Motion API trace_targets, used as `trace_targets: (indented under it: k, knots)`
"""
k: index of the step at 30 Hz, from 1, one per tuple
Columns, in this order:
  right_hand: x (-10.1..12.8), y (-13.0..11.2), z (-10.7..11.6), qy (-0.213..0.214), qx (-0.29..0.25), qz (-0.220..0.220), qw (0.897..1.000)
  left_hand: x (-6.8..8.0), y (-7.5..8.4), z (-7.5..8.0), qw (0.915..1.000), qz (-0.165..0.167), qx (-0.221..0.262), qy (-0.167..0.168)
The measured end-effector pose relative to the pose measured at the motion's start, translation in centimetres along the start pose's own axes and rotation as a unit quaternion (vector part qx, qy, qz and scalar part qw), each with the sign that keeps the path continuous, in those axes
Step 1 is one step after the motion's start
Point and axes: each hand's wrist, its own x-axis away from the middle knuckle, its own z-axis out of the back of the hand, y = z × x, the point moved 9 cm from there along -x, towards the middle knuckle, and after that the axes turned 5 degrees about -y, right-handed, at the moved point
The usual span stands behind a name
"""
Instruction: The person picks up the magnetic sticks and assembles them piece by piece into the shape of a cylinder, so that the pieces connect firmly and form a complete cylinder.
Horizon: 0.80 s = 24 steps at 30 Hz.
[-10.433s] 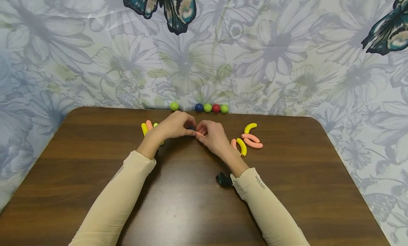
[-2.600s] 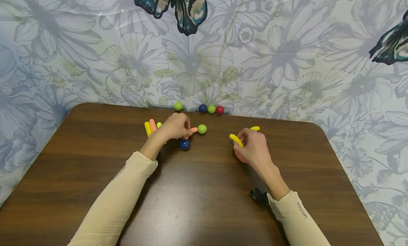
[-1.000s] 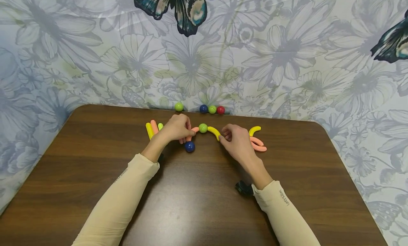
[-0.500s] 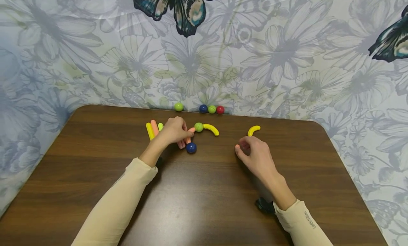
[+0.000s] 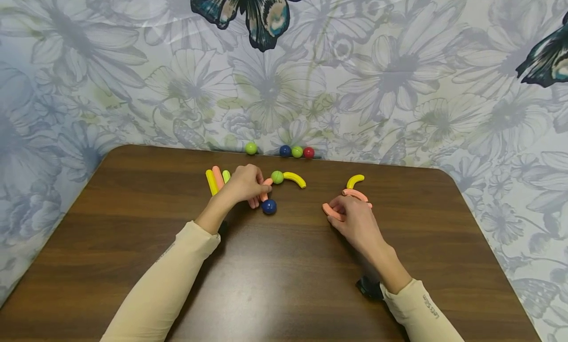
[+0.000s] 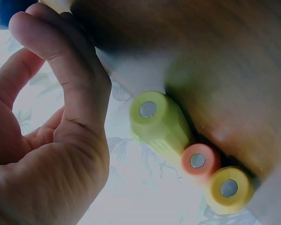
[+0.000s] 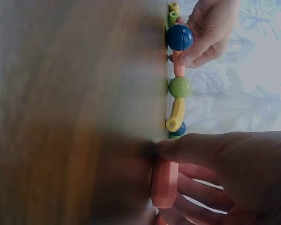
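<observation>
In the head view my left hand (image 5: 244,184) pinches a pink magnetic stick (image 5: 264,196) between thumb and fingers. A blue ball (image 5: 268,207) sits at that stick's near end. From the far end the chain runs on to a green ball (image 5: 277,177) and a curved yellow stick (image 5: 295,179). Over on the right, my right hand (image 5: 357,221) grips a curved pink stick (image 5: 332,212); the right wrist view shows this pink stick (image 7: 165,185) between thumb and fingers, low at the table. More curved sticks, one yellow (image 5: 355,181) and one pink (image 5: 355,194), lie just beyond that hand.
Left of my left hand lie straight sticks: yellow (image 5: 211,182), pink (image 5: 218,177) and light green (image 5: 226,176), partly hidden by the hand. Along the table's back edge sit a lone green ball (image 5: 251,148) and blue (image 5: 285,151), green (image 5: 297,152) and red balls (image 5: 308,152).
My right hand has let go of the curved yellow stick beside the green ball, moved right and taken a curved pink stick. The left hand keeps its hold; green ball and yellow stick shifted slightly left.
</observation>
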Motion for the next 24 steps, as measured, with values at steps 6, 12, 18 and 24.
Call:
trace_targets:
  k: [6,12,18,24]
  knots:
    - [0.1,-1.5,-0.5,0.013,-0.013,0.068,0.997,-0.2,0.6,-0.1,0.9998,-0.011,-0.016,0.002]
    - [0.1,-2.9,-1.7,-0.016,-0.034,0.094,0.995,-0.3,0.7,-0.2,0.9996,-0.022,-0.017,0.002]
    - [-0.5,-4.9,-2.9,-0.033,-0.026,0.115,0.992,-0.2,0.6,-0.2,0.9993,-0.031,-0.02,0.006]
    - [-1.2,-7.4,-4.0,-0.039,-0.013,0.155,0.987,0.0,0.8,-0.3,0.9989,-0.043,-0.016,-0.001]
